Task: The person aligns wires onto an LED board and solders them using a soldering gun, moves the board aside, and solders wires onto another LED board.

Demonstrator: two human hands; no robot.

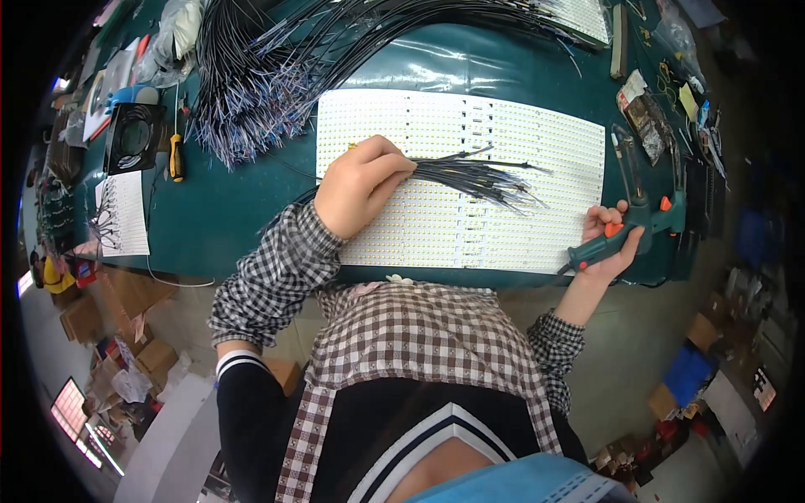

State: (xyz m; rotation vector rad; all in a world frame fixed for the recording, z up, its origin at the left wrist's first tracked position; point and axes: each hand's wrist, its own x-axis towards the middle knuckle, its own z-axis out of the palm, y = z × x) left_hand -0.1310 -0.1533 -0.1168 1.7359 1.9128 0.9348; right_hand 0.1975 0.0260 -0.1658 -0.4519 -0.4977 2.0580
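Observation:
My left hand (pixel 362 186) is closed round one end of a bundle of thin black wires (pixel 470 178). Their loose ends fan out to the right over a white LED board (pixel 394 243), which is covered in rows of small yellowish chips and lies flat on the table. At the board's right edge, my right hand (pixel 619 258) grips the handle of a green soldering gun (pixel 594 251) with an orange trigger. Its tip points away from me. A second green soldering gun (pixel 668 220) is just to its right.
A large heap of black wires (pixel 243 92) with blue and white ends fills the back left. A yellow-handled screwdriver (pixel 176 158), a small fan (pixel 134 134) and a paper sheet (pixel 126 214) are at left. Green cloth (pixel 218 226) covers the table. A crumpled packet (pixel 644 116) lies back right.

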